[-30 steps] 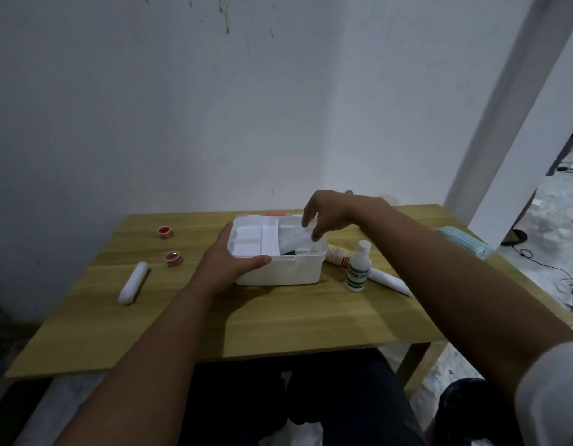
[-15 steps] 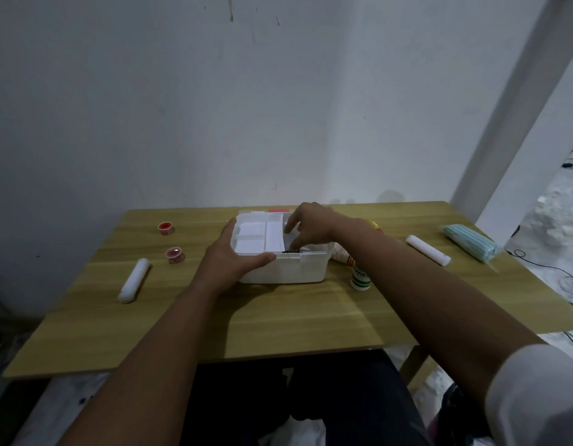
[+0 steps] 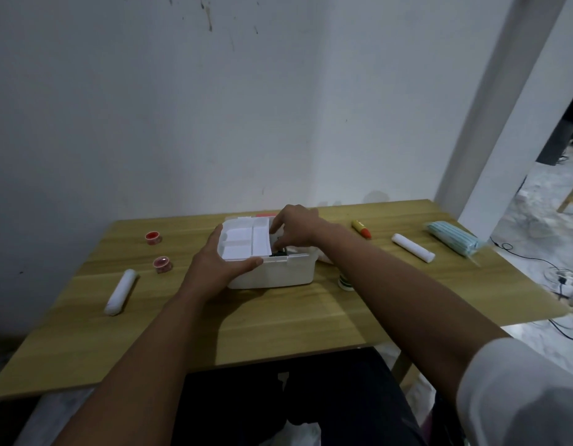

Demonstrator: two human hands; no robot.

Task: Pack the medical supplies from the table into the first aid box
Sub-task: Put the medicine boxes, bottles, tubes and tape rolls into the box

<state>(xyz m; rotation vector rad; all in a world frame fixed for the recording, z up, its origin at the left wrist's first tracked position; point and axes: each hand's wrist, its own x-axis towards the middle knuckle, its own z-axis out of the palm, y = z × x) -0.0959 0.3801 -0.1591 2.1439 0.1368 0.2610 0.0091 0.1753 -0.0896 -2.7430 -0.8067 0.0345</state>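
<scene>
The white first aid box [image 3: 278,273] stands open at the middle of the wooden table [image 3: 278,323], with a white divider tray in its left half. My left hand [image 3: 214,268] grips the box's front left corner, thumb over the rim. My right hand [image 3: 296,228] reaches into the box's right half, fingertips down inside; what they touch is hidden. Two red tape rolls [image 3: 154,237] [image 3: 162,263] and a white bandage roll [image 3: 121,291] lie to the left. A yellow tube [image 3: 361,229], another white roll [image 3: 413,248] and a pack of blue masks [image 3: 452,241] lie to the right.
A small white bottle with a green label [image 3: 344,281] shows partly under my right forearm, beside the box. The wall stands just behind the table. A white pillar [image 3: 491,140] rises at the right, with cables on the floor past it.
My right hand has dropped from above the box rim down into its right half. The camera view has shifted, which brings the items on the right into sight. My left hand keeps its hold.
</scene>
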